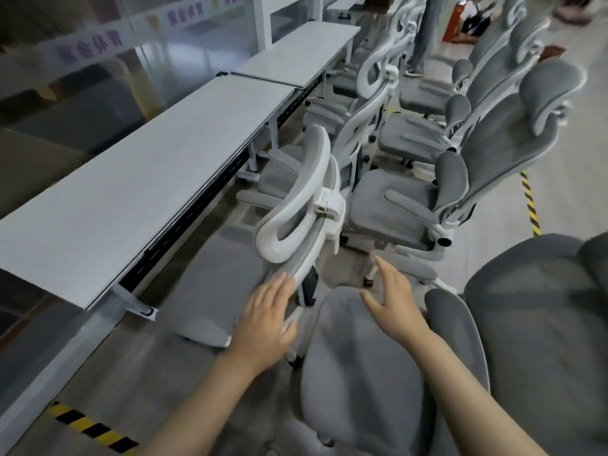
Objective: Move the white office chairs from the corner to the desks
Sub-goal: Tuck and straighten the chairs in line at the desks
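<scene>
I see a smooth grey concrete floor (138,380) with yellow-and-black hazard tape (88,429), and frosted glass partition walls (98,70) carrying purple lettering on my left.

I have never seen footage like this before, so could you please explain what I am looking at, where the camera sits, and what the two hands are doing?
There is no machine here. The single picture comes from a wide-angle camera worn on a person's head, looking forward and down, so the two bare arms reaching in from the bottom belong to the wearer.

The left hand lies with straight fingers against the back edge of the nearest white chair, which faces the long white desk on the left. The right hand hovers open over the seat of a grey chair just below it and holds nothing.

More chairs of the same kind stand in rows to the right and further back. Yellow and black tape marks the floor. Someone's legs show at the far end. The desk tops that show are bare.
</scene>
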Motion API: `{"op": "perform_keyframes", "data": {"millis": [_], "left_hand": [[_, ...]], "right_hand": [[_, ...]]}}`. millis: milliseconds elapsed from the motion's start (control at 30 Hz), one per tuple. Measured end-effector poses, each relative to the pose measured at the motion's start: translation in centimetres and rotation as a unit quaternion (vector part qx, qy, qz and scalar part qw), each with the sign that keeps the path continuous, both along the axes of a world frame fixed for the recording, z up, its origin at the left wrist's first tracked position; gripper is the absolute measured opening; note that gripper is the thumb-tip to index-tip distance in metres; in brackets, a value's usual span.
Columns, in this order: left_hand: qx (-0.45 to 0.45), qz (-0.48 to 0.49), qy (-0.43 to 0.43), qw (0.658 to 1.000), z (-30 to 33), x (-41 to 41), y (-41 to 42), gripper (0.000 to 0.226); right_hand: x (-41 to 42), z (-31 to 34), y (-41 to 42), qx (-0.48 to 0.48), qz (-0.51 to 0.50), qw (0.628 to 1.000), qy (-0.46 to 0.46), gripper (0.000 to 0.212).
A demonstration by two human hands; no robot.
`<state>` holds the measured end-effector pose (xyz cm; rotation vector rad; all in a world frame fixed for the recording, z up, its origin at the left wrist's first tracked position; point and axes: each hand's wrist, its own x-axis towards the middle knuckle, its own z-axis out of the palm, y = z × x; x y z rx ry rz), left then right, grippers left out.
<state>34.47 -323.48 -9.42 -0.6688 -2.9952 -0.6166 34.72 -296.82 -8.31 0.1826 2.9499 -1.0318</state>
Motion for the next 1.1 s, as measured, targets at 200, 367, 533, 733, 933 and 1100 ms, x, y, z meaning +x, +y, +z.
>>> {"op": "perform_keyframes", "data": {"millis": [200,367,533,733,933,1100], "left_hand": [[-0.041,-0.02,0.0,0.999,0.3,2.3,6.7,0.069],[-0.047,-0.09,-0.025,0.994,0.2,5.9,14.4,0.067],[-0.015,-0.166,-0.083,0.983,0.1,10.1,23.0,0.066],[0.036,-0.258,-0.14,0.955,0.2,15.3,32.3,0.072],[0.01,-0.348,-0.227,0.91,-0.7,20.4,38.6,0.088],[0.008,-0.336,-0.302,0.892,-2.0,21.1,38.9,0.107]], "right_hand": [[8.2,1.3,7.7,0.039,-0.028,0.999,-0.003,0.07],[16.6,2.0,14.4,0.053,-0.069,0.996,0.012,0.064],[24.9,3.3,20.0,0.03,-0.094,0.994,0.043,0.054],[32.1,3.6,23.3,0.056,-0.057,0.997,0.023,0.039],[36.0,3.4,27.9,0.161,-0.076,0.984,0.031,0.042],[35.0,3.5,31.7,0.216,0.028,0.971,-0.096,0.087]]}}
